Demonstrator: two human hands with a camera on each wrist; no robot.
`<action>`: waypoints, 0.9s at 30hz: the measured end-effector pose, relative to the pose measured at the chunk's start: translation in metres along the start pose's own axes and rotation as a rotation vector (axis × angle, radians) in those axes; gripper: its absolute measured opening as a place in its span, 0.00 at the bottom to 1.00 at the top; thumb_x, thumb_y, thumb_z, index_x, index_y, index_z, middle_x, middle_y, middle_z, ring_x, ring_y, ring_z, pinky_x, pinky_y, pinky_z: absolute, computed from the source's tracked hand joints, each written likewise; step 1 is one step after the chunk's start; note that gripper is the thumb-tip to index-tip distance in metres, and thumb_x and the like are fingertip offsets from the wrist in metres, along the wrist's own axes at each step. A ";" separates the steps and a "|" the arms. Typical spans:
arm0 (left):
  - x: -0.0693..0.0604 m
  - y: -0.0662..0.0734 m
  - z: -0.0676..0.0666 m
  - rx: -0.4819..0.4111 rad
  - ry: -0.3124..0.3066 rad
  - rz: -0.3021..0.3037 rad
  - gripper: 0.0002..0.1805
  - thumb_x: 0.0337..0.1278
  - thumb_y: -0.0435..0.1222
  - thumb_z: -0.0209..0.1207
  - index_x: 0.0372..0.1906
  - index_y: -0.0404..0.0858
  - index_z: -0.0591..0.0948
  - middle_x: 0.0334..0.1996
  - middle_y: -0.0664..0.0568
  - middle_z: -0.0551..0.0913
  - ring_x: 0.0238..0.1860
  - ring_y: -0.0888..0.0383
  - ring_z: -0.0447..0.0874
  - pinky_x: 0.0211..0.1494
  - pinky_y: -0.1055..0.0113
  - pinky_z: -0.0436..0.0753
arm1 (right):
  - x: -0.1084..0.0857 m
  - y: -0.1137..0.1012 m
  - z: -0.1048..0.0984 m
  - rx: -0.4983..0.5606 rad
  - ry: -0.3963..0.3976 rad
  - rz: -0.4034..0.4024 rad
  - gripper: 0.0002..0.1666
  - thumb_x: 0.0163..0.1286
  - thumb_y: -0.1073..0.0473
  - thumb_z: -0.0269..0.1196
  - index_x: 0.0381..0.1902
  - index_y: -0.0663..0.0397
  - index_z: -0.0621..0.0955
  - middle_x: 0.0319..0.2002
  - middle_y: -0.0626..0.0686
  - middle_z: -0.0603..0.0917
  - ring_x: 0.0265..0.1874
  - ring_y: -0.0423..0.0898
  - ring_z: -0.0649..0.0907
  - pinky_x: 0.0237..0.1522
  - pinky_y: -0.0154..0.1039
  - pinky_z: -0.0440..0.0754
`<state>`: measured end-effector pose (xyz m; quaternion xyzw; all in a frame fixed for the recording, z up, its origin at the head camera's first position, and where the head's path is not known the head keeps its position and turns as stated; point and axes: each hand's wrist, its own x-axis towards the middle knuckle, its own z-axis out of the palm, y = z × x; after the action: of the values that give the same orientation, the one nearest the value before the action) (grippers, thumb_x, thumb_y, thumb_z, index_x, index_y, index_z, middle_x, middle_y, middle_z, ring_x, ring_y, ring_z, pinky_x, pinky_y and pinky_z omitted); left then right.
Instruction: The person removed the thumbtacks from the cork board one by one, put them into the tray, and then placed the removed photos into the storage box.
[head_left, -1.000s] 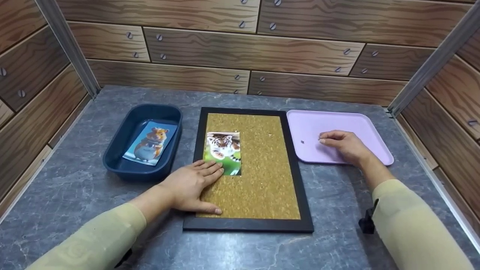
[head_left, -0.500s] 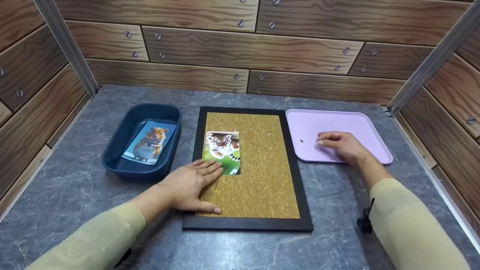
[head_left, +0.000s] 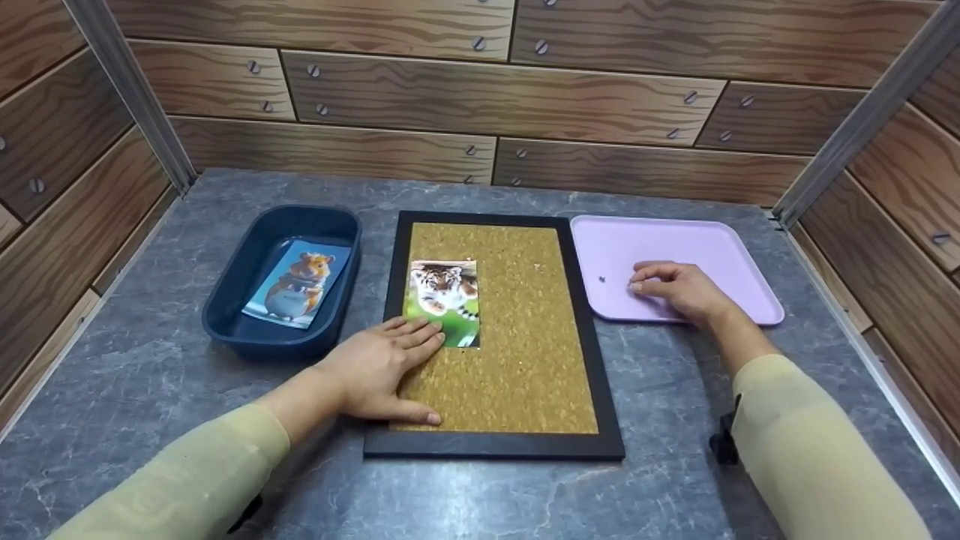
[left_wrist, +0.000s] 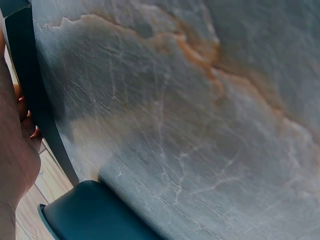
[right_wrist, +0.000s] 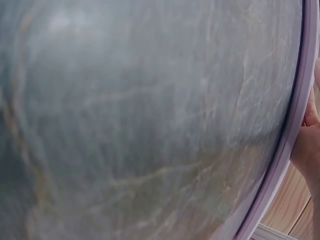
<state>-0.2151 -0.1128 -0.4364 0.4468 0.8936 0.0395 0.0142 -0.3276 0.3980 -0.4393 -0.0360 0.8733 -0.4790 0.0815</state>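
My left hand lies flat on the framed cork board, fingers straight. Its fingertips rest on the lower left corner of a tiger cub picture on the board's left side. Over the lilac tray, my right hand is bent with thumb and index tips close together; whether something tiny is between them cannot be made out. A small dark object, perhaps a pin, lies on the tray left of those fingertips. The wrist views catch only parts of the left hand and right hand.
Left of the board stands a dark blue bin with a hamster picture inside. The tray sits against the board's right edge. Small pale specks show on the cork. Wood-patterned walls enclose the grey marbled table.
My right hand has shifted slightly left and nearer to me over the tray. The left hand stays on the picture. The head view has drifted a little.
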 end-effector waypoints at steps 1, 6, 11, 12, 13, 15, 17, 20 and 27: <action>0.000 0.000 0.000 -0.002 0.001 0.001 0.64 0.60 0.81 0.47 0.82 0.34 0.64 0.81 0.41 0.63 0.83 0.45 0.57 0.84 0.49 0.57 | 0.000 -0.001 0.000 -0.006 0.000 0.002 0.21 0.74 0.63 0.70 0.55 0.78 0.83 0.72 0.68 0.75 0.77 0.62 0.67 0.81 0.55 0.53; 0.000 0.000 0.000 -0.004 0.004 -0.002 0.64 0.60 0.81 0.48 0.82 0.33 0.64 0.81 0.41 0.62 0.83 0.45 0.57 0.84 0.49 0.57 | -0.002 -0.004 -0.001 -0.033 -0.006 0.016 0.21 0.74 0.59 0.70 0.54 0.74 0.85 0.73 0.66 0.75 0.78 0.63 0.65 0.82 0.57 0.52; 0.000 0.000 0.001 -0.001 -0.002 -0.003 0.64 0.60 0.81 0.46 0.82 0.34 0.64 0.81 0.41 0.62 0.83 0.45 0.57 0.84 0.50 0.56 | -0.003 -0.006 -0.001 -0.032 -0.013 0.035 0.21 0.75 0.58 0.70 0.55 0.74 0.85 0.74 0.66 0.74 0.80 0.64 0.63 0.82 0.59 0.49; 0.000 0.000 0.001 -0.001 -0.002 -0.003 0.64 0.60 0.81 0.46 0.82 0.34 0.64 0.81 0.41 0.62 0.83 0.45 0.57 0.84 0.50 0.56 | -0.005 -0.011 0.000 -0.028 -0.017 0.039 0.21 0.76 0.59 0.69 0.55 0.75 0.84 0.74 0.67 0.73 0.80 0.65 0.62 0.82 0.59 0.49; 0.000 -0.001 0.001 -0.001 -0.001 -0.002 0.64 0.60 0.81 0.47 0.82 0.33 0.64 0.81 0.41 0.62 0.83 0.45 0.57 0.84 0.50 0.56 | -0.005 -0.010 0.000 -0.027 -0.017 0.039 0.21 0.76 0.59 0.69 0.55 0.75 0.84 0.74 0.67 0.73 0.80 0.65 0.62 0.82 0.59 0.49; 0.000 -0.001 0.001 0.000 0.004 -0.001 0.64 0.60 0.81 0.47 0.82 0.33 0.64 0.81 0.41 0.62 0.82 0.45 0.57 0.84 0.50 0.56 | -0.004 -0.010 0.000 -0.025 -0.015 0.038 0.21 0.76 0.60 0.69 0.55 0.75 0.84 0.74 0.67 0.73 0.80 0.65 0.62 0.82 0.59 0.48; 0.000 -0.001 0.002 0.001 0.010 0.001 0.64 0.60 0.81 0.47 0.82 0.33 0.64 0.81 0.41 0.63 0.82 0.45 0.57 0.84 0.49 0.57 | -0.003 -0.009 0.001 -0.024 -0.013 0.038 0.21 0.76 0.60 0.68 0.56 0.76 0.84 0.74 0.67 0.73 0.80 0.65 0.62 0.82 0.59 0.48; 0.000 -0.001 0.002 0.004 0.015 0.005 0.63 0.60 0.80 0.47 0.82 0.33 0.65 0.81 0.40 0.63 0.82 0.44 0.58 0.84 0.49 0.57 | -0.001 -0.003 0.000 -0.023 -0.009 0.037 0.21 0.76 0.60 0.68 0.56 0.74 0.84 0.74 0.67 0.73 0.80 0.64 0.62 0.82 0.58 0.48; 0.000 0.000 0.001 0.002 0.009 0.002 0.63 0.60 0.80 0.48 0.82 0.33 0.65 0.81 0.41 0.63 0.82 0.44 0.58 0.84 0.49 0.56 | -0.010 -0.021 0.002 0.002 -0.019 0.060 0.21 0.77 0.63 0.67 0.57 0.78 0.82 0.74 0.70 0.71 0.79 0.66 0.62 0.82 0.61 0.48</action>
<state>-0.2152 -0.1128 -0.4373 0.4474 0.8934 0.0404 0.0098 -0.3177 0.3863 -0.4215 -0.0143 0.8727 -0.4768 0.1044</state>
